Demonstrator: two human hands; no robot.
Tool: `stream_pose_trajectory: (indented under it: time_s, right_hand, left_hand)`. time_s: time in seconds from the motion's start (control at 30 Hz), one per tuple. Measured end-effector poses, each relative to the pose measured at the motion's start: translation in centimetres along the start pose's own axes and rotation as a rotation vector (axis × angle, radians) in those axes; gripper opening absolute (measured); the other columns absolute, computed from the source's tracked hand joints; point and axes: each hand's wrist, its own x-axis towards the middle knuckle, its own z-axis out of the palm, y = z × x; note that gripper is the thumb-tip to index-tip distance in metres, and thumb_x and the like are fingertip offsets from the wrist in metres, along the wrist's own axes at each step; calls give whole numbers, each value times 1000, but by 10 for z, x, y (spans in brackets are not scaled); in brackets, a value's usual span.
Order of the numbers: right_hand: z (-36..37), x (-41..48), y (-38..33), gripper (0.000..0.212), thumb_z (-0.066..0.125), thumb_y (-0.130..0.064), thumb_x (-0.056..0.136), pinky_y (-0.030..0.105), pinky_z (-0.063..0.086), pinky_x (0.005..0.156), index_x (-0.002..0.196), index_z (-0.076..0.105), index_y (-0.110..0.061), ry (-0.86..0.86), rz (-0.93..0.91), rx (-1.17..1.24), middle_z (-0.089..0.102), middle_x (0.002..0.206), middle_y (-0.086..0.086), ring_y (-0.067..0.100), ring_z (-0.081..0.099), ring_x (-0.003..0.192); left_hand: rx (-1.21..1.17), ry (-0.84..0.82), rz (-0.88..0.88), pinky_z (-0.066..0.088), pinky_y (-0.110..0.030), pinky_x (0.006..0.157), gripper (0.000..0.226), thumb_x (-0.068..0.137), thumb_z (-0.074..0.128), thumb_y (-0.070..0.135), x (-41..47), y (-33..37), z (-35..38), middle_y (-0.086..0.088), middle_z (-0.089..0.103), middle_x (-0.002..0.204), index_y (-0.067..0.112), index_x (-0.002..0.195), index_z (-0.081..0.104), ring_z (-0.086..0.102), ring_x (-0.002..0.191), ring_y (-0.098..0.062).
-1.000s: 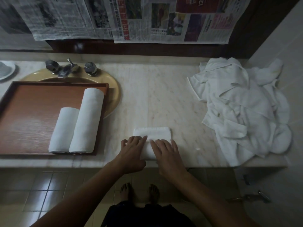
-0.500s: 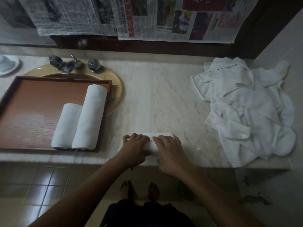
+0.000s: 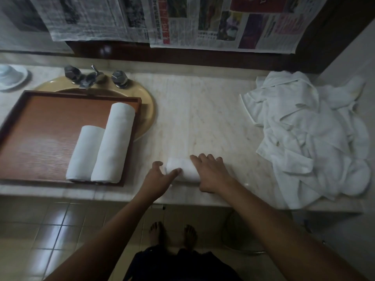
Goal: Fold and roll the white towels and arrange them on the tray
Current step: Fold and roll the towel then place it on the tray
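Hanging newspapers (image 3: pixel 203 21) above marble counter (image 3: pixel 203 118), tray (image 3: pixel 30 118)

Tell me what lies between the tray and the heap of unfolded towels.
Head view: one small rolled towel near the front edge, right hand over it, left hand touching its end. Otherwise only the sink rim beside the tray, then bare counter.

Pale marble counter (image 3: pixel 203 118), mustard-yellow basin (image 3: pixel 149 110) set into it at left; chrome tap (image 3: pixel 89 78) between two faceted knobs at the basin's far rim. Newspaper sheets (image 3: pixel 203 21) hang along the dark back wall above the counter. White dish (image 3: pixel 14 78) at far left, contents unclear; glossy tiled floor (image 3: pixel 50 230) below.
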Motion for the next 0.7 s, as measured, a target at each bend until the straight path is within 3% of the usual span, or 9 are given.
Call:
stream_pose_trajectory:
  time_s: [0.1, 0.23, 0.37, 0.5, 0.6, 0.7]
  right_hand:
    - [2, 4, 5, 96, 81, -29, 75, 51, 43, 99, 151, 24, -27, -26, -16, 14, 44, 140, 7, 30, 47, 123]
    - [10, -2, 8, 90, 78, -37, 80, 52, 42, 102, 151, 24, -32, -49, -16, 98, 45, 141, 5, 29, 48, 123]
    - [23, -20, 6, 88, 75, -40, 82, 48, 41, 102, 153, 23, -34, 22, -17, 139, 43, 145, 2, 28, 46, 126]
    - [29, -33, 2, 92, 77, -41, 80, 46, 42, 102, 156, 25, -36, 177, -63, 128, 45, 146, -2, 24, 47, 126]
    - [17, -40, -5, 94, 77, -58, 78, 42, 42, 108, 155, 26, -41, 273, -47, 388, 39, 151, -9, 15, 39, 132]
    - [-9, -45, -21, 102, 77, -68, 76, 30, 38, 104, 158, 23, -38, 297, 101, 938, 30, 154, -17, 4, 32, 135]
  left_hand:
    - [-310, -168, -104, 63, -42, 80, 73, 91, 70, 54, -4, 0, 3, -12, 62, 119, 17, 144, 37, 71, 98, -28]
    - [-692, -251, -146, 62, -48, 90, 59, 90, 74, 51, -7, 0, 9, -10, 58, 132, 22, 136, 51, 67, 113, -31]
    - [-756, -226, -134, 60, -48, 93, 52, 88, 75, 52, -15, 2, 13, -4, 59, 130, 25, 129, 58, 63, 118, -26]
    - [-768, -178, -87, 62, -47, 89, 48, 87, 78, 49, -24, 8, 11, -8, 64, 125, 19, 122, 64, 65, 115, -26]
    - [-699, -84, 36, 62, -51, 86, 43, 86, 79, 45, -25, 15, -7, -10, 67, 117, 15, 114, 65, 67, 110, -30]
    - [-743, -61, 132, 60, -54, 88, 43, 82, 81, 39, -29, 19, -38, -12, 71, 110, 12, 112, 66, 69, 107, -35]
